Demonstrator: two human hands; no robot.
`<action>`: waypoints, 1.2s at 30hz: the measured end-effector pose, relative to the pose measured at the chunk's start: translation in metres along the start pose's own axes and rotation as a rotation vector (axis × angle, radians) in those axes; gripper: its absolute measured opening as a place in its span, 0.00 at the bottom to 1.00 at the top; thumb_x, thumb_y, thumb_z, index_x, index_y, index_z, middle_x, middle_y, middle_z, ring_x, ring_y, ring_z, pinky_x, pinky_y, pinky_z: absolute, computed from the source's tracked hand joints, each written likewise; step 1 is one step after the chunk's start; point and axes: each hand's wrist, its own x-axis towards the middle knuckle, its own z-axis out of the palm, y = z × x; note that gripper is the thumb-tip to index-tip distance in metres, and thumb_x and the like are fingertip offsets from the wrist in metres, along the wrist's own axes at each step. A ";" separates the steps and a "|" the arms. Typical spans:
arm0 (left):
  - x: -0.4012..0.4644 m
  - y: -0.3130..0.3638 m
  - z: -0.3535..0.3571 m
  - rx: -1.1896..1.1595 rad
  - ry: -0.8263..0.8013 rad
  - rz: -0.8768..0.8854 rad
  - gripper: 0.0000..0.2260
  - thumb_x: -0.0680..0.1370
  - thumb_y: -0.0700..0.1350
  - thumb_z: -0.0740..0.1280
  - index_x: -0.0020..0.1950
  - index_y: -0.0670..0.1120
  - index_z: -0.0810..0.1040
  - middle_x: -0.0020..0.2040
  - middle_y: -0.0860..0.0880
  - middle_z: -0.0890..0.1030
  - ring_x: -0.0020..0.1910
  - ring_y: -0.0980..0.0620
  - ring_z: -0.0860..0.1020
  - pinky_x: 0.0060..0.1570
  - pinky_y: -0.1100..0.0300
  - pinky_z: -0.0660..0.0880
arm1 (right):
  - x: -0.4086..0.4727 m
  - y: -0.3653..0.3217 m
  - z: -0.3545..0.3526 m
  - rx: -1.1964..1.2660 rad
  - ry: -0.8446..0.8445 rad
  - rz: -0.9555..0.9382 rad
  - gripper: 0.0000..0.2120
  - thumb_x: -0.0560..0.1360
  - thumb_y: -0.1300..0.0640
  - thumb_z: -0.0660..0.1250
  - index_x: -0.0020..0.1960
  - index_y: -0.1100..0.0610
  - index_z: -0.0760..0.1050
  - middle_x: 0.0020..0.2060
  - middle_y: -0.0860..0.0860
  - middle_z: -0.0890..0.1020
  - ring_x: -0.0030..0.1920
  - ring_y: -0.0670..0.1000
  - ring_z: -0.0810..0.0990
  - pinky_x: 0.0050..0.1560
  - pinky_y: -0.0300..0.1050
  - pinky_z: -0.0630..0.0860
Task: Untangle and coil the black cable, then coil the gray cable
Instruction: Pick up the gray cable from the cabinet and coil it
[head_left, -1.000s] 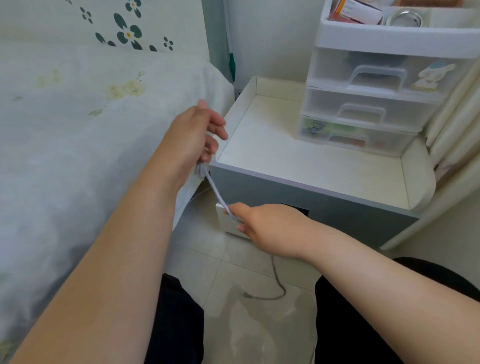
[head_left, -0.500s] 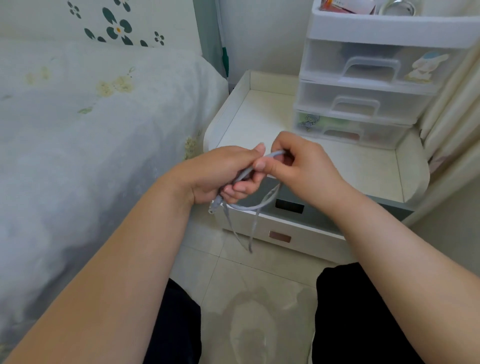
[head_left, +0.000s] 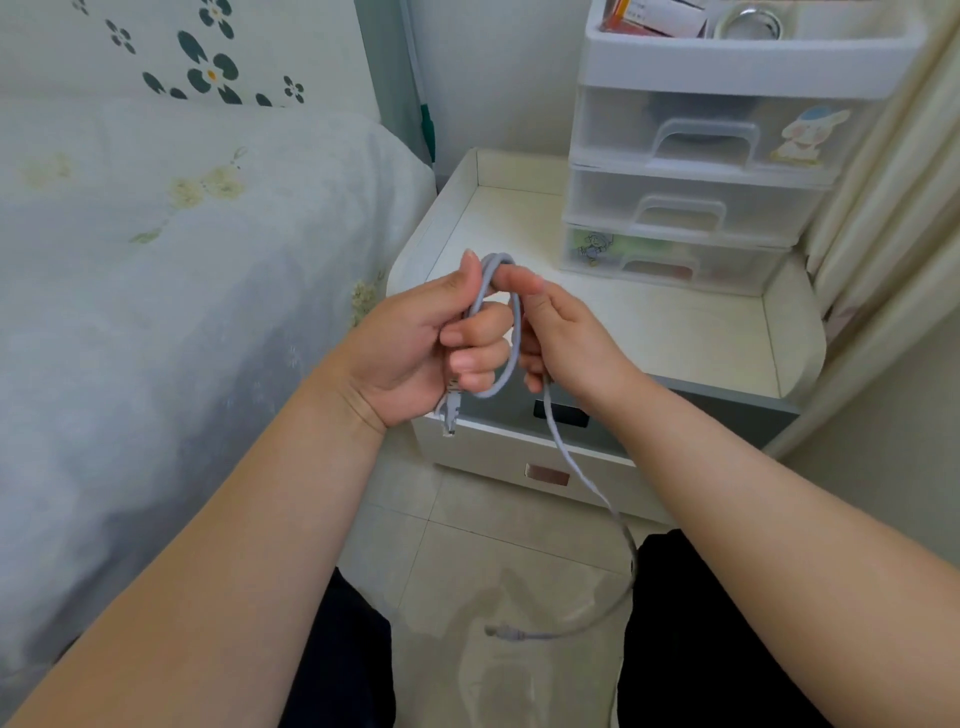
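Observation:
The gray cable (head_left: 514, 332) forms a small loop between my two hands, in front of the white nightstand (head_left: 675, 332). My left hand (head_left: 415, 348) grips the loop with fingers curled round it, and one plug (head_left: 450, 413) hangs below the palm. My right hand (head_left: 566, 338) pinches the loop's top and right side. The cable's free length (head_left: 576, 478) drops from my right hand to the floor and ends in the other plug (head_left: 506, 633). No black cable is in view.
A bed with a pale quilt (head_left: 156, 291) fills the left. A clear plastic drawer unit (head_left: 701, 171) stands on the nightstand's back right. Curtains (head_left: 893, 208) hang at the right. My dark-trousered knees (head_left: 691, 649) flank the tiled floor (head_left: 498, 582).
My hands have drawn together and risen in front of the nightstand. The straight stretch of gray cable is now wound into a loop in my left hand, and the free end trails lower.

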 end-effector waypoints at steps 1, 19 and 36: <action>0.001 -0.001 0.001 0.029 0.027 0.003 0.21 0.83 0.53 0.47 0.56 0.45 0.77 0.24 0.55 0.63 0.23 0.57 0.68 0.30 0.63 0.74 | 0.001 0.000 0.001 -0.010 0.008 0.023 0.19 0.83 0.48 0.48 0.56 0.56 0.74 0.27 0.50 0.67 0.24 0.45 0.67 0.25 0.41 0.69; 0.017 -0.007 -0.002 0.672 0.592 0.179 0.12 0.85 0.46 0.50 0.47 0.46 0.69 0.27 0.52 0.72 0.25 0.54 0.74 0.28 0.62 0.71 | -0.038 -0.008 0.026 -1.025 -0.419 -0.179 0.11 0.80 0.53 0.56 0.61 0.52 0.69 0.51 0.53 0.79 0.49 0.56 0.77 0.47 0.50 0.74; 0.010 0.000 -0.007 1.023 0.276 -0.252 0.17 0.84 0.49 0.52 0.39 0.45 0.70 0.21 0.51 0.70 0.20 0.53 0.66 0.25 0.62 0.66 | -0.016 -0.031 -0.031 -0.399 -0.223 -0.162 0.06 0.73 0.57 0.70 0.41 0.52 0.74 0.35 0.48 0.77 0.34 0.42 0.72 0.39 0.35 0.70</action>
